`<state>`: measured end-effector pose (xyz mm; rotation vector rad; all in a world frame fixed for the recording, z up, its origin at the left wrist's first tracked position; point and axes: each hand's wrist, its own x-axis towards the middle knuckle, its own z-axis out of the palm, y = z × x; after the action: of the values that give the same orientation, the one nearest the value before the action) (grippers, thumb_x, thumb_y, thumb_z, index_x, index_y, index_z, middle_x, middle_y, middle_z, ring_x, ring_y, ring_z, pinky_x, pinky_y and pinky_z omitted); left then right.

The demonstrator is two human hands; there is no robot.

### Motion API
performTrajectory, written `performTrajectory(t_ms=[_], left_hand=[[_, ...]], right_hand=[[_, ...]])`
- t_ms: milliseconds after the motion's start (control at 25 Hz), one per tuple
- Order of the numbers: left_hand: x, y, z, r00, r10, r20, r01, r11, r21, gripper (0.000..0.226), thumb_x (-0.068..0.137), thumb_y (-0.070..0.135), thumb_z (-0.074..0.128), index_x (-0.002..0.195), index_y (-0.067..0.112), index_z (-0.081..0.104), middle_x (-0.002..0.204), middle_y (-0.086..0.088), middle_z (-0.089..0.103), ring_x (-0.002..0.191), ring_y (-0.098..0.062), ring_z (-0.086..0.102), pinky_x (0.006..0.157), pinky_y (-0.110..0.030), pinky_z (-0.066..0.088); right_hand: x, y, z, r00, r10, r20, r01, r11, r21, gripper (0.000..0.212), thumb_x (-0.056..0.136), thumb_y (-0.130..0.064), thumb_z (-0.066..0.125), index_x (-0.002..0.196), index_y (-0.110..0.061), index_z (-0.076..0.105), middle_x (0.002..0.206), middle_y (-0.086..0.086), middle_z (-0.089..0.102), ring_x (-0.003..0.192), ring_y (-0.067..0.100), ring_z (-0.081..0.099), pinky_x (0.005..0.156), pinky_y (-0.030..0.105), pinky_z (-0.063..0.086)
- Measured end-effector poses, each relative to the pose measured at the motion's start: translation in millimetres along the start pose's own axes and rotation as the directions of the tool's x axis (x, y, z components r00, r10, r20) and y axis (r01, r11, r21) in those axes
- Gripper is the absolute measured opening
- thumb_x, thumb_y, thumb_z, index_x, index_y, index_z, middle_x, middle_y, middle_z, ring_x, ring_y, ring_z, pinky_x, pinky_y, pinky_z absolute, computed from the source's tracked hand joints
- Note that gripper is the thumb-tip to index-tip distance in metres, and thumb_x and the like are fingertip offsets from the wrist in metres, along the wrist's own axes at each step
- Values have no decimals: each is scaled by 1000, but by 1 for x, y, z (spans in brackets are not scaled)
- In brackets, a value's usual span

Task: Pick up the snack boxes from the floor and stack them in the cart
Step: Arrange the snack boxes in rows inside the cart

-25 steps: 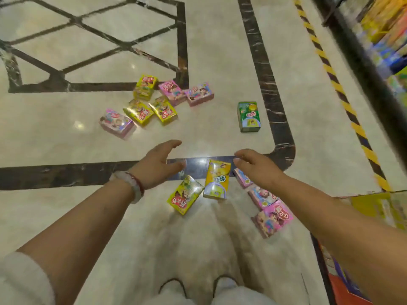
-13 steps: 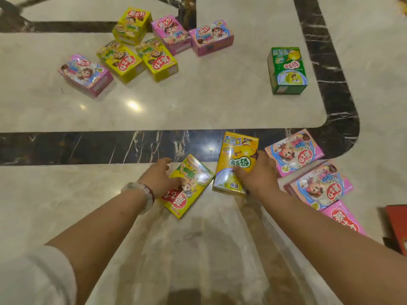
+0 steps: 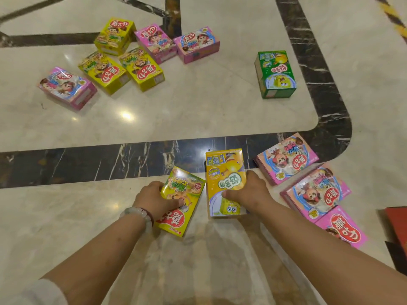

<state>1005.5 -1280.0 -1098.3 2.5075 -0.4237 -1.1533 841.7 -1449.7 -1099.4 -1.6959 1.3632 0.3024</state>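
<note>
My left hand (image 3: 154, 200) grips a yellow-green snack box (image 3: 182, 199) by its left edge, thumb across its face. My right hand (image 3: 248, 192) grips an orange-yellow snack box (image 3: 224, 172) from its right side. Both boxes are low over the marble floor near a dark stripe. Three pink boxes (image 3: 288, 159) (image 3: 317, 192) (image 3: 343, 230) lie just right of my right hand. A green box (image 3: 275, 73) stands farther off. At the far left lies a cluster of yellow boxes (image 3: 141, 67) and pink boxes (image 3: 66, 86).
The floor is pale polished marble with dark inlay bands (image 3: 88, 164). A red and dark object (image 3: 398, 227) shows at the right edge; I cannot tell what it is. A yellow-black striped line (image 3: 394, 14) runs at the top right.
Both hands have come down from hovering over the floor onto the two nearest boxes and closed on them. My view has dropped closer to the floor.
</note>
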Motion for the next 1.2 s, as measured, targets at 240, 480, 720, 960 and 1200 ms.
performTrajectory(t_ms=[240, 480, 720, 960, 1200], left_hand=[[2, 8, -16, 994, -103, 35, 107, 852, -513, 46, 68, 16, 83, 97, 15, 47, 97, -14, 68, 78, -26, 67, 75, -39, 55], [-45, 49, -100, 998, 39, 52, 10, 700, -714, 14, 82, -2, 62, 90, 10, 63, 93, -18, 71, 62, -19, 68, 65, -33, 58], [-168, 151, -252, 989, 140, 42, -61, 655, -753, 21, 83, 3, 62, 102, 11, 63, 90, -10, 72, 68, -21, 70, 64, -34, 60], [-346, 286, -429, 954, 294, -63, -236, 604, -761, 16, 83, 2, 61, 97, 8, 63, 83, -12, 73, 66, -22, 70, 63, -33, 59], [-553, 429, -589, 845, 481, -235, -495, 533, -686, 16, 82, -1, 61, 98, 3, 62, 77, -13, 73, 63, -25, 68, 63, -35, 58]], right_hand=[[-1, 0, -4, 996, 35, 78, -67, 891, 449, 66, 66, -3, 83, 116, -11, 41, 103, 4, 61, 96, 28, 65, 82, 45, 56], [-41, -58, -47, 970, -79, 230, -153, 538, 829, 38, 81, -13, 68, 117, -7, 58, 102, 15, 71, 74, 27, 72, 58, 38, 59], [-158, -178, -160, 987, -124, 104, -7, 608, 794, 39, 89, -26, 63, 123, -8, 56, 106, 15, 71, 80, 28, 71, 65, 42, 60], [-338, -335, -340, 951, -307, -40, 212, 552, 806, 27, 91, -20, 59, 116, -9, 55, 102, 15, 71, 76, 26, 71, 66, 43, 60], [-537, -472, -514, 813, -510, -281, 530, 450, 719, 37, 92, -19, 59, 125, -7, 49, 109, 17, 68, 83, 30, 70, 69, 42, 60]])
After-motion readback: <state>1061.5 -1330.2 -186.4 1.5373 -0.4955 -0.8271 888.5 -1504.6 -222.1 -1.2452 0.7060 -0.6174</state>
